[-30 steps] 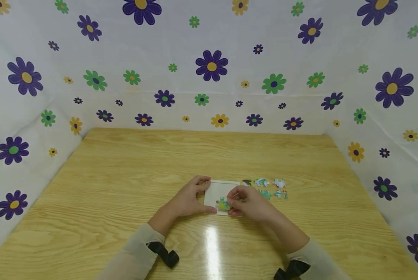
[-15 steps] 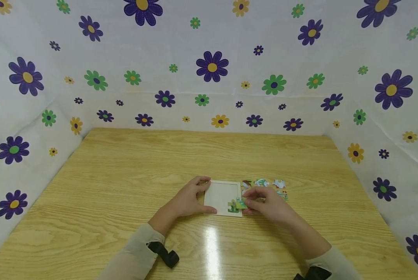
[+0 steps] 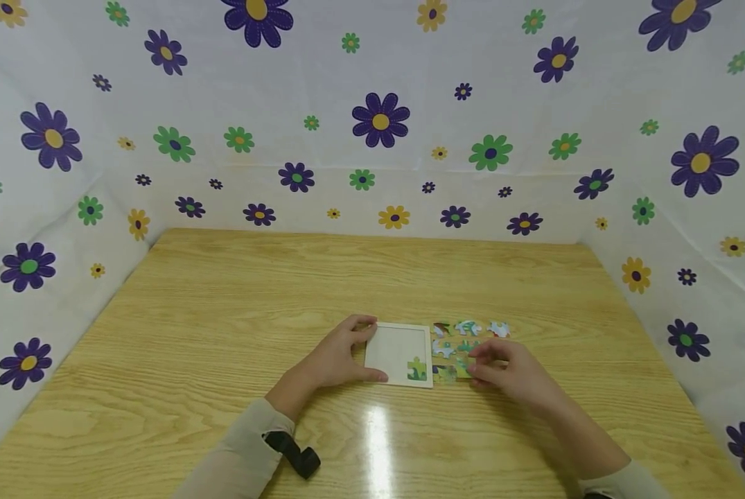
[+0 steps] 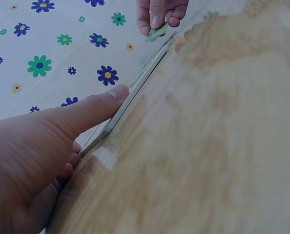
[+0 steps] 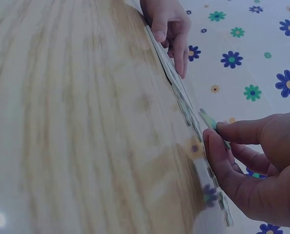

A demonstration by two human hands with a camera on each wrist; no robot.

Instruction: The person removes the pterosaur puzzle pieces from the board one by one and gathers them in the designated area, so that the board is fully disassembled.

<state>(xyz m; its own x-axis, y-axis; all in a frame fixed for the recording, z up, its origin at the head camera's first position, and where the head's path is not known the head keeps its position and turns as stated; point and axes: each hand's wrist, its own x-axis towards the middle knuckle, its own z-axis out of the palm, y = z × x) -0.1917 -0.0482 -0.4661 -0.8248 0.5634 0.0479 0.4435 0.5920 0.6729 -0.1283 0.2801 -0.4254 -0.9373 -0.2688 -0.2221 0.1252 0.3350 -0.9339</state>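
Note:
A square, pale wooden puzzle tray (image 3: 389, 348) lies on the table. My left hand (image 3: 337, 355) holds it at its left side, thumb at the near edge and fingers at the far left corner. One green puzzle piece (image 3: 416, 370) sits in the tray's near right corner. To the right of the tray, my right hand (image 3: 517, 371) pinches another green puzzle piece (image 5: 211, 122) between thumb and fingers. In the right wrist view this piece is tilted, slightly above the row of loose pieces. Part of it is covered by the fingertips.
Several loose puzzle pieces (image 3: 468, 328) lie in rows at the tray's right, some partly hidden by my right hand. Wood-grain table (image 3: 253, 291) surrounds them. A white cloth (image 3: 322, 83) with printed flowers hangs behind and at both sides.
My right hand has moved right, from over the tray to the loose pieces, with the green puzzle piece in its fingers. The piece in the tray corner has come into sight. My left hand stays put.

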